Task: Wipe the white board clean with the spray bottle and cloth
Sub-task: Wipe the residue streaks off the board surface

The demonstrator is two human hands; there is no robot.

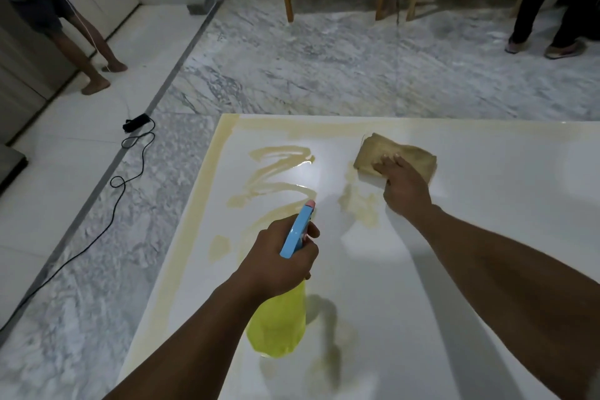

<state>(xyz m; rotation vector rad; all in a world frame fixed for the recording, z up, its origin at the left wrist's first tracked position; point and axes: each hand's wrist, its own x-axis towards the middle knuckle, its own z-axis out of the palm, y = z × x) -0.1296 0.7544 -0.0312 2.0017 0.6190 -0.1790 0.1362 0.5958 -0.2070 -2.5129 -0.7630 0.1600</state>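
The left hand (279,256) grips the probably light yellow plastic spray bottle (279,325) at its blue trigger neck. The right hand (402,185) presses flat fingers on the soft tan cloth (376,149), at one o'clock on the glossy, likely slick white board (487,221).

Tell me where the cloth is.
In the head view, the cloth lies on the white board under the right hand, right of the yellowish smears.

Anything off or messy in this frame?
Yes. Yellowish smears mark the white board: zigzag streaks ahead of the spray bottle in the left hand, a patch beside the cloth under the right hand, and a band along the far and left edges. A black cable also trails loose across the floor at left.
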